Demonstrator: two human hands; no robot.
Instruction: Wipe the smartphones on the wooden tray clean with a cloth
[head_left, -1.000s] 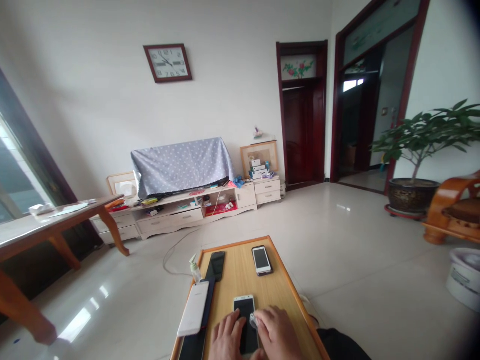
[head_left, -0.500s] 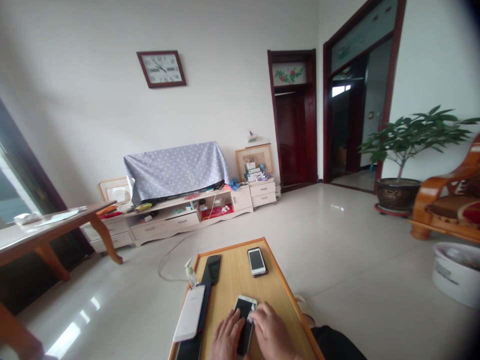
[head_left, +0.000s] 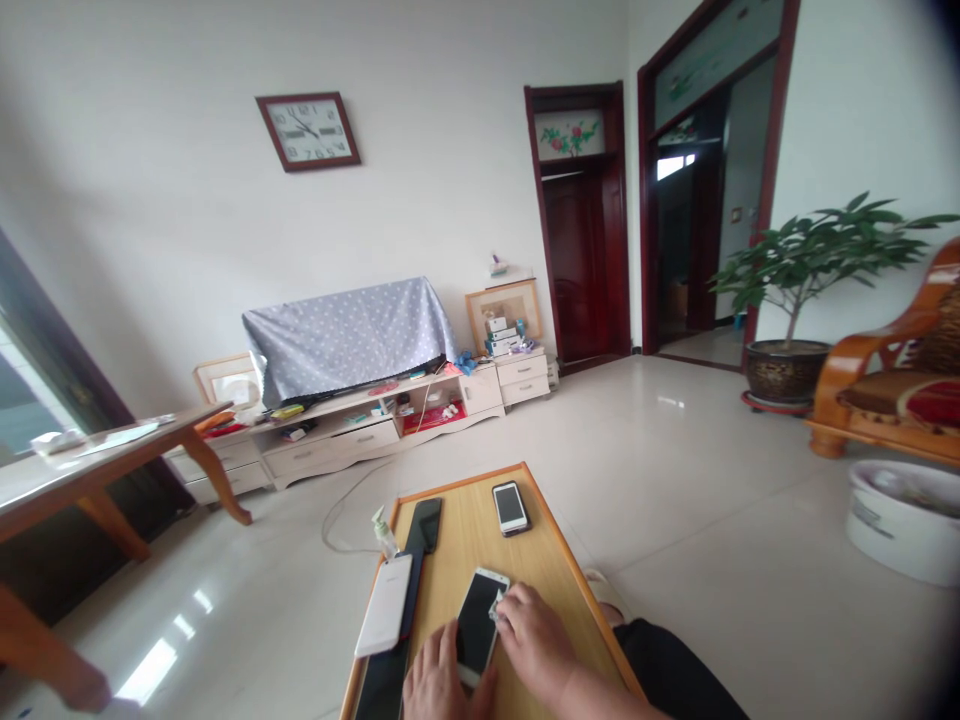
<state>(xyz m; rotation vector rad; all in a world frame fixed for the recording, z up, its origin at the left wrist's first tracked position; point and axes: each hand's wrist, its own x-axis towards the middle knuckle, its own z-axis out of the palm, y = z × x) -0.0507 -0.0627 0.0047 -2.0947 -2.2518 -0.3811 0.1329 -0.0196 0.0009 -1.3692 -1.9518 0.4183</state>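
Look at this: between left hand point(head_left: 436, 675) and right hand point(head_left: 531, 632), a phone point(head_left: 477, 628), black-screened with a white rim! There's a whitish scrap point(head_left: 496, 605) at the right fingertips. Under both, the table point(head_left: 466, 535), honey-yellow, edged in orange. Beyond the left hand, a white phone point(head_left: 385, 606); farther from it, a black phone point(head_left: 427, 525). Far ahead of both hands, the cloth point(head_left: 352, 335): greyish blue, white dots!

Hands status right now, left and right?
Left hand: open, fingers and thumb about the near end of the white-framed smartphone; firm grip can't be told.
Right hand: closed, pinching a small crumpled whitish piece; material unclear.
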